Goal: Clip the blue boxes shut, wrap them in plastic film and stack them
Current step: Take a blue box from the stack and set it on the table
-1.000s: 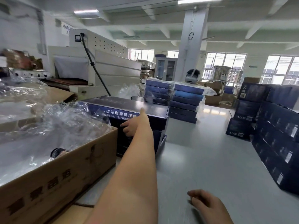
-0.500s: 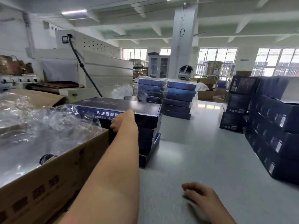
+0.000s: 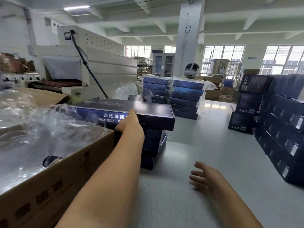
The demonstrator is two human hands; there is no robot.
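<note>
Grey flat surface (image 3: 189,145), bearing: one stack of blue boxes (image 3: 153,143) left of centre, a brown cardboard carton (image 3: 49,186) filled with clear film just beside it, two film-wrapped stacks (image 3: 185,96) at the far end, and piled dark boxes (image 3: 279,129) along the right side.

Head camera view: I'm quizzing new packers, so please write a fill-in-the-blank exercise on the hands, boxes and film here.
1. The left hand grips the blue box lying on ____ of the near stack.
2. The right hand holds ____.
3. The plastic film lies inside the cardboard box, to the ____ of the left hand.
Missing words: top; nothing; left.
</note>
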